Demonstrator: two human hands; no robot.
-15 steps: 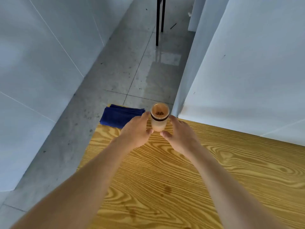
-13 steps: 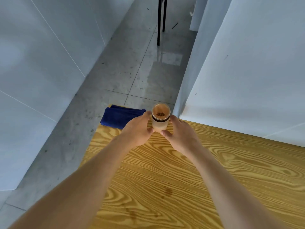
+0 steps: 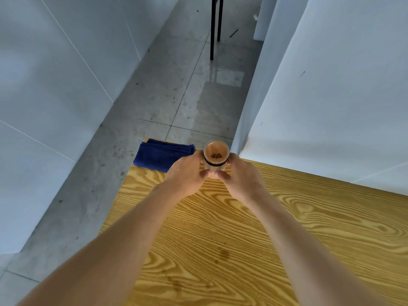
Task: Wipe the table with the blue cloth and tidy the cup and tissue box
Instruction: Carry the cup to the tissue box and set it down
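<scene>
A frosted cup (image 3: 216,156) with a dark band under its rim stands near the far edge of the wooden table (image 3: 287,228). Something dark lies at its bottom. My left hand (image 3: 187,175) wraps its left side and my right hand (image 3: 242,180) its right side, thumbs meeting in front. A folded blue cloth (image 3: 161,154) lies on the table's far left corner, just left of my left hand. No tissue box is in view.
A white wall (image 3: 331,107) runs along the table's far right edge. Grey tiled floor (image 3: 176,96) lies beyond the far edge and to the left. Black chair legs (image 3: 215,25) stand on it farther away. Faint stains (image 3: 223,255) mark the wood.
Both hands have closed more tightly around the cup, thumbs now touching in front. The cup stays near the far edge.
</scene>
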